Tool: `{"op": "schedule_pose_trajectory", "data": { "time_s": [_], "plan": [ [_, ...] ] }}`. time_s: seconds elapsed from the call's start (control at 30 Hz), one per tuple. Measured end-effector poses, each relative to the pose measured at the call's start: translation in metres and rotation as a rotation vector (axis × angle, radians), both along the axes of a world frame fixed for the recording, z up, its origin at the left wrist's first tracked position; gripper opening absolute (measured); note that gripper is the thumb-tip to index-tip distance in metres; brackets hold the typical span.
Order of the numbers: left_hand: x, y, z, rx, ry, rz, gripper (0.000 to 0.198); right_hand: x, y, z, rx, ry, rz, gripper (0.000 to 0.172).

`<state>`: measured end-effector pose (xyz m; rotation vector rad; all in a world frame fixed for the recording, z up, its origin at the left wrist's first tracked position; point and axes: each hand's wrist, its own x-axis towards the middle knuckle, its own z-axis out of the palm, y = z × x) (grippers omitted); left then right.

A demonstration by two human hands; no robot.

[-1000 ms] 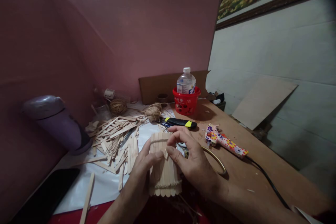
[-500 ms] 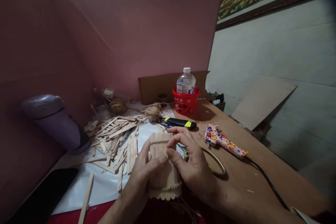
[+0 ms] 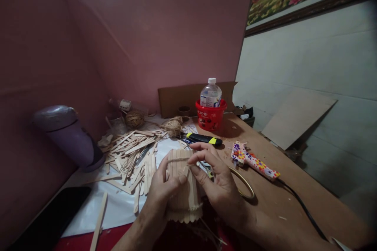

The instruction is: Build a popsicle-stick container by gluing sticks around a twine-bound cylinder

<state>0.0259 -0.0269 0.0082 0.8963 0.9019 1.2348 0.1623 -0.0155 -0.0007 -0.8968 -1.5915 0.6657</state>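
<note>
A craft-stick piece (image 3: pixel 180 200), its sticks side by side with rounded ends, is tied round with twine near its top and bottom. My left hand (image 3: pixel 165 188) grips it from the left, thumb bent across its front. Over the upper right of the piece, my right hand (image 3: pixel 219 180) pinches thumb and forefinger together. Something small and pale shows at those fingertips, too small to name. Gold-handled scissors (image 3: pixel 249 188) lie behind my right hand, partly hidden by it. Loose craft sticks (image 3: pixel 129 157) are heaped to the left.
Twine balls (image 3: pixel 173 126), a utility knife (image 3: pixel 204 139) and a red tub (image 3: pixel 210 119) with a plastic bottle (image 3: pixel 211 95) lie beyond my hands. At right is a flowered glue gun (image 3: pixel 253 160) with its cord. A purple flask (image 3: pixel 69 137) and black phone (image 3: pixel 54 219) are left.
My view has shifted slightly, so the table things sit a little further right. My left thumb has drawn back slightly from the right fingertips; both hands keep hold as before.
</note>
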Motion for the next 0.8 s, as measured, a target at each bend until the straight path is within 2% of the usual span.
{"op": "schedule_pose_trajectory", "data": {
  "time_s": [0.23, 0.5, 0.8],
  "plan": [
    [-0.001, 0.0023, -0.0021, 0.001, -0.006, 0.021, 0.066, 0.0017, -0.001, -0.0012, 0.035, -0.072, 0.009, 0.008],
    [-0.0005, -0.002, 0.0035, -0.021, -0.098, -0.037, 0.044, 0.0022, 0.0007, 0.0016, 0.03, -0.091, 0.008, 0.005],
    [0.0014, -0.0049, 0.0053, -0.057, -0.075, -0.024, 0.043, 0.0024, 0.0006, 0.0014, 0.022, -0.081, 0.016, 0.004]
  ]
}}
